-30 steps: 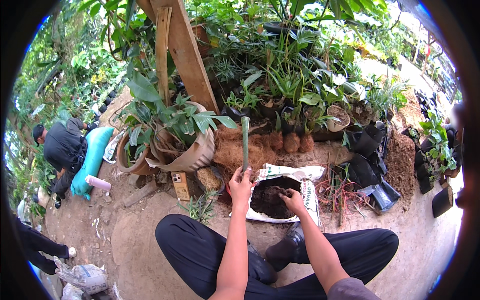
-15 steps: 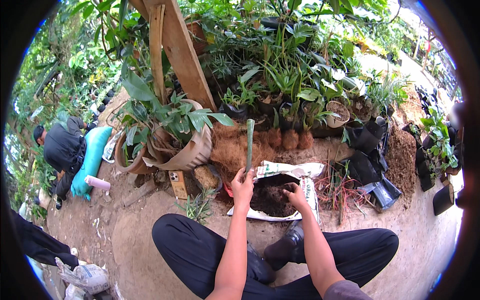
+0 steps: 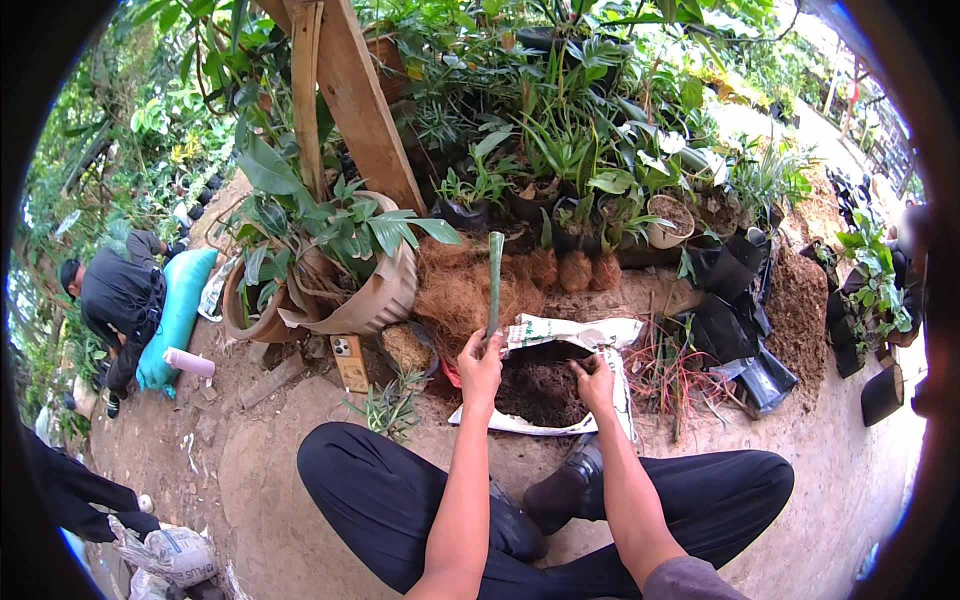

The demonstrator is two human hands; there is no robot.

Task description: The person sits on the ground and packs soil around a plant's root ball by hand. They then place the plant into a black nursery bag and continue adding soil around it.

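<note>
My left hand [image 3: 482, 368] is closed round the lower end of a green plant cutting [image 3: 495, 282], long and stiff, held upright with its cut end on top. Below and to the right lies an open white sack [image 3: 625, 400] with dark soil [image 3: 540, 388] inside. Over the right side of the sack's mouth is my right hand [image 3: 594, 383], thumb and fingertips pinched together. What those fingers hold, if anything, is too small to make out. Brown coconut fibre [image 3: 470, 293] is heaped just beyond my left hand.
A phone [image 3: 350, 363] stands by a pot of pale grains [image 3: 405, 347]. Large planters [image 3: 370, 300] are at left, coconut husks [image 3: 575, 271] behind the sack. Reddish roots [image 3: 680, 385] and black plastic bags [image 3: 725, 335] lie right. At far left a person [image 3: 120, 300] bends beside a turquoise sack [image 3: 178, 315].
My right hand has lifted slightly off the soil, its fingers drawing into a pinch near the sack's right edge. My left hand still holds the cutting upright.
</note>
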